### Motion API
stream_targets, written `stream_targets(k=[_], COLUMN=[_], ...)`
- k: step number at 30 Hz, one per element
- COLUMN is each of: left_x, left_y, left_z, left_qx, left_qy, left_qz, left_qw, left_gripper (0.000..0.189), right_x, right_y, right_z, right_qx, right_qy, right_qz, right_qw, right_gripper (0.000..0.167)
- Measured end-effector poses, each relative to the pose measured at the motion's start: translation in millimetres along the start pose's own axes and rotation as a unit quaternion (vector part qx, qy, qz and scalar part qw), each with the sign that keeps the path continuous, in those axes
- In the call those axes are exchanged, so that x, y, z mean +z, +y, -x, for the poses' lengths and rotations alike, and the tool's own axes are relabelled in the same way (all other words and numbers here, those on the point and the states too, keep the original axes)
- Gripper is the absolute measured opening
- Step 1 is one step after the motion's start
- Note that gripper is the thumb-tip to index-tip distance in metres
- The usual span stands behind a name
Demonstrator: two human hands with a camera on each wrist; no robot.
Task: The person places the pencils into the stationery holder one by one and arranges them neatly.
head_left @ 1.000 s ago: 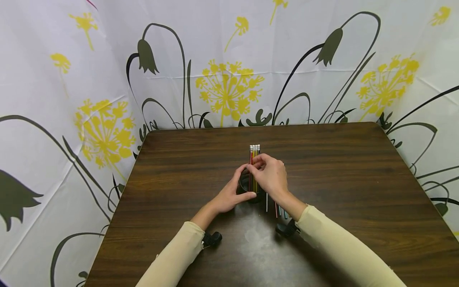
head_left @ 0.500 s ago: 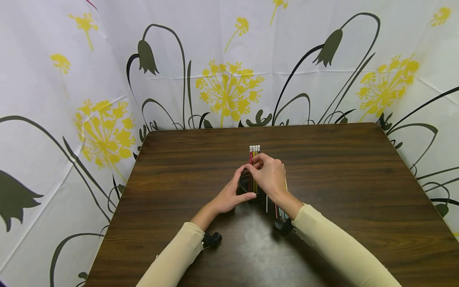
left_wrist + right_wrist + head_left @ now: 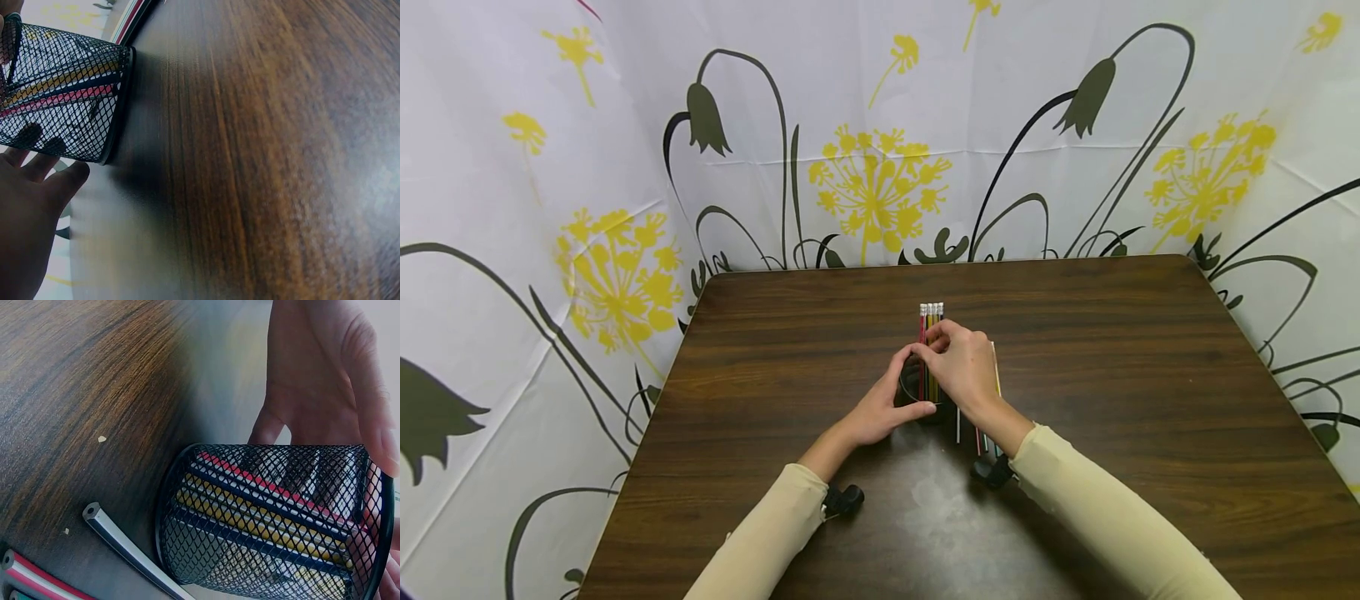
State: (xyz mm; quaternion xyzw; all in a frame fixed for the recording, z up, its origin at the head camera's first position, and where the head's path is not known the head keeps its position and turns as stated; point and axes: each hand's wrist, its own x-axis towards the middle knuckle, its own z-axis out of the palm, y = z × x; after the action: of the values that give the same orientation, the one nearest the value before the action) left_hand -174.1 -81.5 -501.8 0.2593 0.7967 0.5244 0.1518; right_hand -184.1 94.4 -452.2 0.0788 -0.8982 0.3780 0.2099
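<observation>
A black wire-mesh pencil cup (image 3: pixel 206 550) stands upright on the table with several pencils (image 3: pixel 932 312) in it. Their white eraser ends rise above the rim; red, yellow and dark blue shafts show through the mesh. My left hand (image 3: pixel 872 410) holds the cup from the left, its thumb along the near rim and fingers around the far side. At the rim my right hand (image 3: pixel 967 367) pinches at the upright pencils, its fingertips partly hidden behind the hand. In the left wrist view, the left-hand fingers (image 3: pixel 65 181) lie against the cup's mesh.
Loose pencils lie to the right of the cup, partly under my right forearm: a black-and-white pencil (image 3: pixel 125 547) nearest the cup, then a red-and-white pencil (image 3: pixel 44 580) and others. Small pale crumbs (image 3: pixel 102 439) dot the wooden table (image 3: pixel 1112 350). A patterned curtain (image 3: pixel 880 108) hangs behind.
My right wrist has shifted slightly left, uncovering a pencil lying beyond it on the right. The red pencil in the cup stands a little further left. The left hand stays on the cup.
</observation>
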Motion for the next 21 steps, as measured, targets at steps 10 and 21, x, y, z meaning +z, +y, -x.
stream_targets(k=[10,21], left_x=[0.1,-1.4], left_y=[-1.8,-1.1], left_z=[-2.1,-2.4], left_qx=[0.022,0.024], left_qy=[0.000,0.000], left_qz=[0.006,0.022], left_qw=[0.9998,0.9995], left_gripper=[0.086,0.087], right_x=[-6.9,-46.1], right_y=[1.2,30.4], right_z=[-1.1,-16.5], right_qx=[-0.011,0.065], right_qy=[0.003,0.051], right_qz=[-0.027,-0.063], right_qw=[0.9996,0.9946], right_gripper=[0.019,0.025])
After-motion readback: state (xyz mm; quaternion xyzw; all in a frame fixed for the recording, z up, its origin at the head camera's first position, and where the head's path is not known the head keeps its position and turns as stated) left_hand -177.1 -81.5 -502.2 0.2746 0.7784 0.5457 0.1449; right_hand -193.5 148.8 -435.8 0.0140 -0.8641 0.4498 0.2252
